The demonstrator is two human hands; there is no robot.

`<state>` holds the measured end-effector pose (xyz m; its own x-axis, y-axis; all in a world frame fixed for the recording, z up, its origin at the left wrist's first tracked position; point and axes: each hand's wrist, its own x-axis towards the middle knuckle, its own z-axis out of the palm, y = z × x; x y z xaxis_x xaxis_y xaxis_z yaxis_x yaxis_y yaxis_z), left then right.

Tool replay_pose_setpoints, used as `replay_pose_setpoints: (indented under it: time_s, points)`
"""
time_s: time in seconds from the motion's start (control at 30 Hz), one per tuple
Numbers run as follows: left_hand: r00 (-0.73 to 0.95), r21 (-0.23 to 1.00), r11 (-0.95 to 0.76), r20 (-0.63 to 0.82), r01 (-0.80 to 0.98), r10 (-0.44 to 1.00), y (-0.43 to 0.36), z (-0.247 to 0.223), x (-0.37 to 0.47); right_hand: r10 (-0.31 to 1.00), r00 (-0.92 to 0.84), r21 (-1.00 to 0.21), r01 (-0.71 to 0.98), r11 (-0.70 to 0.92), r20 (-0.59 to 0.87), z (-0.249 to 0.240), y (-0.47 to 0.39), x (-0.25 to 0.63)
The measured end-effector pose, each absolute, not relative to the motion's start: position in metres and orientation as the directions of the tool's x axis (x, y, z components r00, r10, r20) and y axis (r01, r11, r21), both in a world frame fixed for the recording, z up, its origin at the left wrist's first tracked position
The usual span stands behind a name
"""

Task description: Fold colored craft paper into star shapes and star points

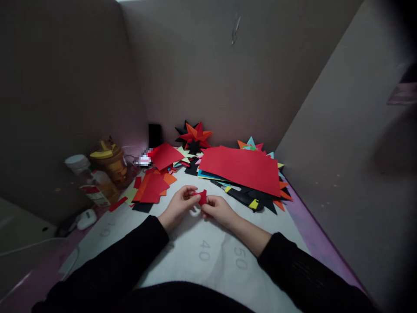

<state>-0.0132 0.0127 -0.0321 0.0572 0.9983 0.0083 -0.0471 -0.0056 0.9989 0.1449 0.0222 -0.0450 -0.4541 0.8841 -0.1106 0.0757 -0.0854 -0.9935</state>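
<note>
A small piece of folded red paper (pixel 202 198) is pinched between my two hands above the middle of the white mat (pixel 182 265). My left hand (pixel 183 203) grips its left side with thumb and fingers. On the other side, my right hand (pixel 217 209) closes on the lower right edge, and its fingers partly hide the paper. Left of my hands lie loose red and orange paper sheets (pixel 153 188). Beyond my right hand rests a black and yellow utility knife (pixel 243 198), beside a stack of large red sheets (pixel 241 167).
Folded paper stars (pixel 195 134) stand against the back wall, with more behind the red stack. At left are a clear bottle (pixel 97 182), an amber cup with a yellow lid (pixel 112 163) and a white earphone case (pixel 86 219). Grey panels enclose the table.
</note>
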Motion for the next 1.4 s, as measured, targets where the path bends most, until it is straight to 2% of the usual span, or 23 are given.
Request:
replay_pose_setpoints:
  time_s: [0.13,0.43,0.63,0.73,0.83,1.0,1.1,1.23,1.4]
  points:
    - [0.117,1.0,0.006,-0.006,-0.004,0.993,0.014,-0.038,-0.014,0.877,-0.468,-0.991,0.116,-0.061,-0.108,-0.048,0.021,0.143]
    - [-0.004,0.995,0.019,-0.02,-0.095,1.0,0.016,-0.034,-0.015,0.918,-0.382,-0.993,-0.014,-0.119,-0.105,-0.05,0.025,0.147]
    - [-0.014,0.996,0.077,-0.077,-0.047,0.997,0.016,-0.035,-0.017,0.95,-0.294,-0.989,-0.062,-0.131,-0.108,-0.054,0.03,0.151]
    - [0.024,0.991,0.122,-0.12,-0.061,0.992,0.016,-0.036,-0.017,0.967,-0.248,-0.996,-0.06,-0.069,-0.053,-0.056,0.032,0.153]
    - [-0.001,0.98,0.124,-0.125,-0.156,0.992,0.016,-0.035,-0.015,0.976,-0.199,-0.995,-0.053,0.081,0.09,-0.056,0.031,0.153]
    - [-0.034,0.952,0.141,-0.156,-0.27,0.987,0.011,-0.03,-0.008,0.911,-0.292,-0.953,-0.009,0.303,0.292,-0.053,0.025,0.148]
    - [0.033,0.942,0.191,-0.189,-0.277,0.981,0.005,-0.026,-0.004,0.898,-0.308,-0.94,0.035,0.341,0.314,-0.053,0.024,0.147]
    - [0.125,0.934,0.265,-0.241,-0.242,0.963,0.003,-0.022,-0.006,0.918,-0.276,-0.95,0.049,0.309,0.284,-0.054,0.026,0.15]
    - [0.144,0.935,0.255,-0.225,-0.248,0.964,0.004,-0.024,-0.009,0.926,-0.268,-0.959,0.02,0.282,0.267,-0.056,0.029,0.151]
